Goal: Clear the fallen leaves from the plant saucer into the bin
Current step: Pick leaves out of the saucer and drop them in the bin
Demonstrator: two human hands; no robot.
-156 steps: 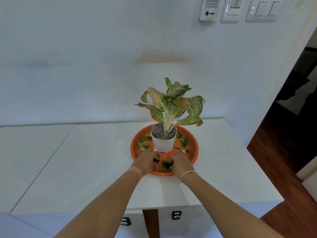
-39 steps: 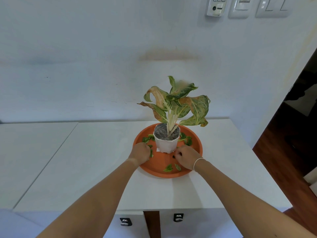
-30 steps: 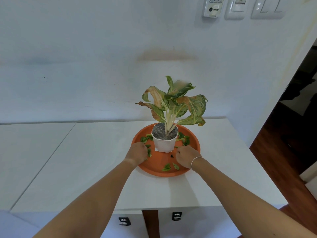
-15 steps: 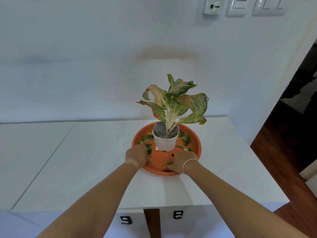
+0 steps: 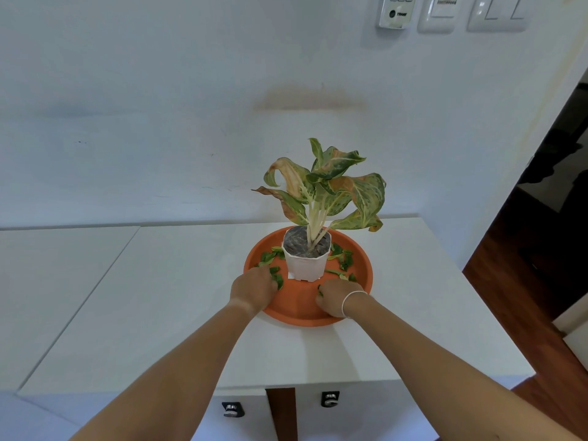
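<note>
Left hand (image 5: pixel 253 288) curled knuckles-up over the near-left rim of the round orange plastic saucer (image 5: pixel 299 308), fingers bent down into the tray; a couple of small green fallen leaves (image 5: pixel 277 279) poking out at its fingertips, touching them; whether gripped or merely under the fingers, cannot tell. Right hand (image 5: pixel 334 299) also curled, resting inside the near-right part of the saucer, a thin white bracelet (image 5: pixel 348 302) around the wrist; a scrap of green visible at its left edge, pinched in or pressed under the closed fingers, not clear which.

Between the two hands, a bare stretch of orange saucer floor. Just beyond, at the saucer's middle, a small white faceted plastic pot (image 5: pixel 306 261) standing upright, holding a variegated green-and-pink plant (image 5: pixel 327 189) with browning leaf edges. More fallen leaves scattered on both sides of the pot: a cluster to its left, just past the left hand, and another to its right, just past the right hand.

Saucer set on a white table (image 5: pixel 165 297) against a white wall (image 5: pixel 159 106), near the table's right end. Wall switches (image 5: pixel 496 14) high up at the right. Dark wooden floor (image 5: pixel 525 297) to the right.
</note>
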